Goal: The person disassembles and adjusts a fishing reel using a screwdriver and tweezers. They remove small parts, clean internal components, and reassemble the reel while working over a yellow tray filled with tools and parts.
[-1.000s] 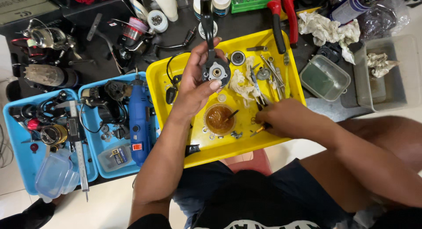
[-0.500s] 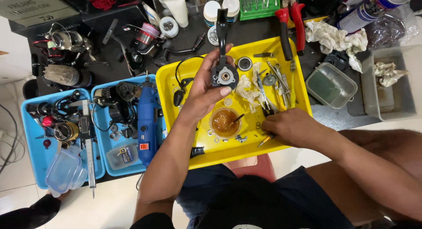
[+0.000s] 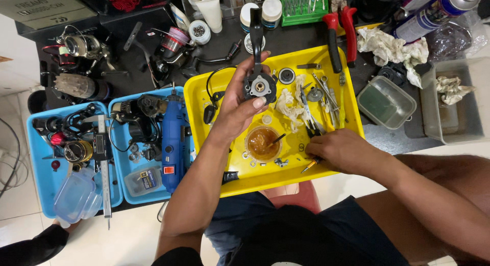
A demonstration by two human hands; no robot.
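Both hands work over a yellow tray [image 3: 204,92] on the dark worktop [image 3: 127,28], set apart from each other. Left hand [image 3: 237,100] is clamped around a black reel body [image 3: 260,85], held upright above the tray with its handle pointing away from the person and its round metal face turned up. Right hand [image 3: 344,151] lies low on the tray's near right corner, fingers closed on a thin tool [image 3: 311,165] whose tip pokes out toward the left hand. Between the two hands sits a small round tub of amber grease [image 3: 262,142] with a brush in it. Just beyond the right hand lie a crumpled tissue [image 3: 291,105] and a cluster of small metal tools [image 3: 326,95]. Left of the left hand, a blue tray [image 3: 115,192] carries a blue rotary tool [image 3: 173,138].
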